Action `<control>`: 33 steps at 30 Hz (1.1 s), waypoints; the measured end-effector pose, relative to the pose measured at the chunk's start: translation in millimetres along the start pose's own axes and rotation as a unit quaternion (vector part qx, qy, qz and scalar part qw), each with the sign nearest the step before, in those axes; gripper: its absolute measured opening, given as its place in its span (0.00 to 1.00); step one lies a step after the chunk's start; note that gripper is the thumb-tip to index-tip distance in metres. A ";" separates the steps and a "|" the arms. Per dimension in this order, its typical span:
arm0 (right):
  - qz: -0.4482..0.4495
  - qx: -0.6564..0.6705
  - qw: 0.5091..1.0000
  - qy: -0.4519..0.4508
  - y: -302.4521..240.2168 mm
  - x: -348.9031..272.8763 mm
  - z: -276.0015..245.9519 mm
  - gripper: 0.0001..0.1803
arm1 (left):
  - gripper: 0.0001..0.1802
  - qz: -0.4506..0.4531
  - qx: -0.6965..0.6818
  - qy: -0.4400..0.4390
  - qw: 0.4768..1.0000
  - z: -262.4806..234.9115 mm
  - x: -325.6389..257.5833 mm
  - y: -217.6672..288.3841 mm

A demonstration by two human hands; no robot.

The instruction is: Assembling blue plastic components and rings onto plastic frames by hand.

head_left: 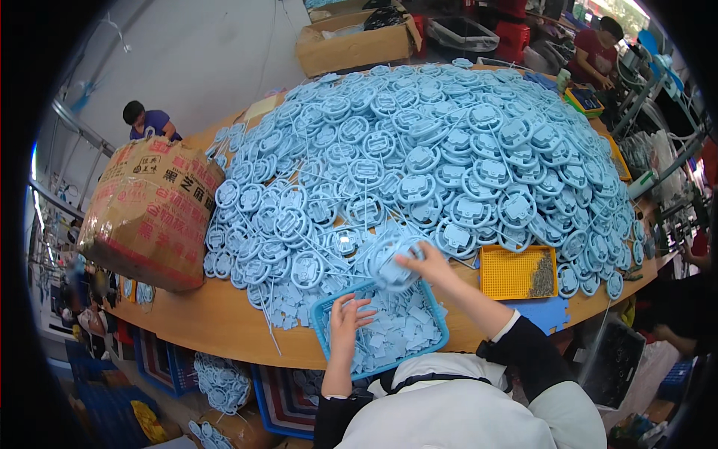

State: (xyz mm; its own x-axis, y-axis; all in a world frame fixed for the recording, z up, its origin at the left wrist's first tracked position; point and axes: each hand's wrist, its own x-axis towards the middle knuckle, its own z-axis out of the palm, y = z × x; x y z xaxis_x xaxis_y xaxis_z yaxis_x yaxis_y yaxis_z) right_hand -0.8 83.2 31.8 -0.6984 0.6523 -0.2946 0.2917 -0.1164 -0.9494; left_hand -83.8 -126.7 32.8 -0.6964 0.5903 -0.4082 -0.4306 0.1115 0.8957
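Observation:
My right hand [428,263] grips a round light-blue plastic part [390,268], somewhat blurred, just above the far edge of a blue basket [443,322]. Over the basket's left side is my left hand [349,317], its fingers apart and nothing seen in them. Many small flat light-blue pieces [404,322] fill the basket, which sits at the table's near edge against my body. Beyond both hands spreads a big heap of round light-blue plastic parts [479,150], several with thin rods.
A yellow tray [516,273] with small grey bits stands right of the basket, on a blue mat [546,313]. At the left is a large brown sack [149,213]. Cardboard box [359,41] lies beyond the table. Two other people [153,123] are at the far left and far right.

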 end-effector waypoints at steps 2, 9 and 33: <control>-0.050 -0.071 0.994 0.072 10.5 28.6 -22.2 0.32 | 0.17 0.021 0.032 0.022 0.999 -15.6 1.8 -11.3; -0.048 -0.293 0.949 0.104 19.6 90.1 -81.3 0.34 | 0.15 -0.011 0.047 0.049 0.998 -38.0 -1.3 -30.7; -0.255 -0.331 0.901 0.113 -1.9 -23.5 -77.7 0.17 | 0.38 0.029 0.443 0.354 0.823 -106.5 146.4 -21.4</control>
State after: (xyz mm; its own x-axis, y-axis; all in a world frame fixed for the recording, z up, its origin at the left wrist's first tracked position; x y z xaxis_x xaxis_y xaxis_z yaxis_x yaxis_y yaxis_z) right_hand 65.9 126.2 48.9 -0.7225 0.6391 0.2637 0.3484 0.6661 -0.6595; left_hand -237.6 -127.9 -65.0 -0.9962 0.0363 -0.0790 -0.0149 0.8239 0.5665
